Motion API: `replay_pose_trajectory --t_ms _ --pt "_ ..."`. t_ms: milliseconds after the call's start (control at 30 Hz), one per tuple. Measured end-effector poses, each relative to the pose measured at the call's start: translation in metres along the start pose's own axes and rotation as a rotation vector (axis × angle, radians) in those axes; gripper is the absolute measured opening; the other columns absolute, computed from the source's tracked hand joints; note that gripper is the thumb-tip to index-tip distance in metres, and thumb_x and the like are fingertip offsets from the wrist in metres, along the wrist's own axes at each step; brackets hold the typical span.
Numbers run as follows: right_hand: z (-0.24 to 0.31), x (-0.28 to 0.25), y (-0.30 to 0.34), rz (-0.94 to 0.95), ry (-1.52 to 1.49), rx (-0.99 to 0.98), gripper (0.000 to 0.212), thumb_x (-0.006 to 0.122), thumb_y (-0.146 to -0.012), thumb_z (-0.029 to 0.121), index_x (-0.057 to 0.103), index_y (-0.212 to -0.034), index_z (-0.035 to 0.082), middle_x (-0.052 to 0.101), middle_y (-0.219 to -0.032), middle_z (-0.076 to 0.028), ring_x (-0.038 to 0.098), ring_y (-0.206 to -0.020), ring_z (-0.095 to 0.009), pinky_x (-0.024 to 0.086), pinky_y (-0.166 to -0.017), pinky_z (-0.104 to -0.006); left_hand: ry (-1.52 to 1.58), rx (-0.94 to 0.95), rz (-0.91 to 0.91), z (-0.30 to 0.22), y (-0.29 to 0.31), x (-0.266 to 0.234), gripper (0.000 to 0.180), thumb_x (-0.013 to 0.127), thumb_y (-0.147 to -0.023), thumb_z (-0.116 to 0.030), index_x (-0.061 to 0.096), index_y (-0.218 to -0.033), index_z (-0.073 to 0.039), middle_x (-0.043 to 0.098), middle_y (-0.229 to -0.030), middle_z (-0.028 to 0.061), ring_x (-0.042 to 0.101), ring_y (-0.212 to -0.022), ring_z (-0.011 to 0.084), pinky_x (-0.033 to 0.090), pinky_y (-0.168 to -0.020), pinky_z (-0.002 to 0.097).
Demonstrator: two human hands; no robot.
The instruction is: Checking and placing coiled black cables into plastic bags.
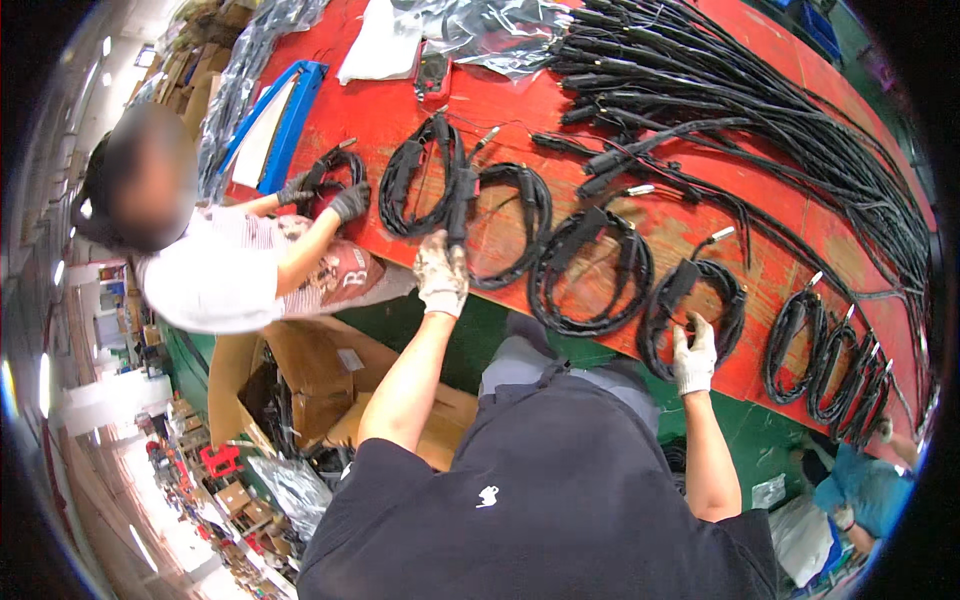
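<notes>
Both my hands wear pale gloves at the near edge of a red table. My left hand [441,274] is closed on the near end of a thick black sleeve [460,207] on a coiled black cable. Just right of it lies another cable coil [540,195]. My right hand [694,356] rests over the near rim of a cable coil [738,312] with a silver plug [722,234], its fingers apart. Between my hands lies another coil [590,322] with a thick black block on it. Left of the sleeve is a further upright coil [392,205].
At left, a co-worker's gloved hands [349,202] handle a small coil. Loose black cables [700,75] heap at the far right; more coils [795,345] line the right edge. A red meter [433,80], blue tray [300,110] and plastic bags lie far. An open carton [320,385] stands below.
</notes>
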State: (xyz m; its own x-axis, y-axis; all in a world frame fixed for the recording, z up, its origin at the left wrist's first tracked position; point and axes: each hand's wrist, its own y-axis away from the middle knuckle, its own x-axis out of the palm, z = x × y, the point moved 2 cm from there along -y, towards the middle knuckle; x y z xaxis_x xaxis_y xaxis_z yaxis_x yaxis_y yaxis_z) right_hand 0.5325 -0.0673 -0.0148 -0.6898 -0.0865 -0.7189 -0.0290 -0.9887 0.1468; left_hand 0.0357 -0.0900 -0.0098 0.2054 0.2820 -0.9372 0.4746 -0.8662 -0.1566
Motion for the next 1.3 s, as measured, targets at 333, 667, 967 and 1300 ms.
replay_pose_trajectory --t_ms 333,667,967,1300 --pt "0.148 0.103 0.002 0.045 0.102 0.304 0.053 0.07 -0.09 0.024 0.055 -0.139 0.01 0.055 -0.137 -0.018 0.054 -0.128 -0.036 0.044 -0.109 -0.0424 -0.339 0.314 0.388 0.096 -0.096 0.036 0.06 0.063 -0.092 -0.033 0.049 -0.145 -0.009 0.057 -0.135 0.0174 0.049 -0.131 0.0349 0.027 -0.118 0.0562" --pt "0.122 0.113 -0.008 -0.062 0.332 0.404 0.065 0.071 -0.088 0.032 0.048 -0.145 0.01 0.047 -0.147 -0.021 0.048 -0.135 -0.039 0.042 -0.112 -0.045 -0.393 0.355 0.314 0.117 -0.107 0.045 0.041 0.076 -0.078 -0.043 0.069 -0.099 -0.008 0.07 -0.101 0.0167 0.063 -0.106 0.0357 0.037 -0.106 0.0553" --pt "0.111 0.11 -0.005 -0.016 0.387 0.292 0.068 0.068 -0.09 0.034 0.045 -0.148 0.007 0.049 -0.146 -0.022 0.048 -0.136 -0.039 0.041 -0.113 -0.0458 -0.482 0.238 0.247 0.146 -0.11 0.039 0.033 0.073 -0.084 -0.035 0.066 -0.099 -0.007 0.068 -0.101 0.0167 0.061 -0.107 0.035 0.045 -0.096 0.0475" --pt "0.058 0.065 0.006 -0.38 0.313 0.661 0.09 0.073 -0.086 0.051 0.038 -0.152 0.001 0.041 -0.154 -0.027 0.038 -0.144 -0.04 0.033 -0.119 -0.0457 0.078 -0.193 0.476 0.001 -0.035 0.003 0.088 0.071 -0.089 -0.047 0.033 -0.155 -0.003 0.041 -0.151 0.028 0.042 -0.137 0.0476 0.034 -0.116 0.0543"
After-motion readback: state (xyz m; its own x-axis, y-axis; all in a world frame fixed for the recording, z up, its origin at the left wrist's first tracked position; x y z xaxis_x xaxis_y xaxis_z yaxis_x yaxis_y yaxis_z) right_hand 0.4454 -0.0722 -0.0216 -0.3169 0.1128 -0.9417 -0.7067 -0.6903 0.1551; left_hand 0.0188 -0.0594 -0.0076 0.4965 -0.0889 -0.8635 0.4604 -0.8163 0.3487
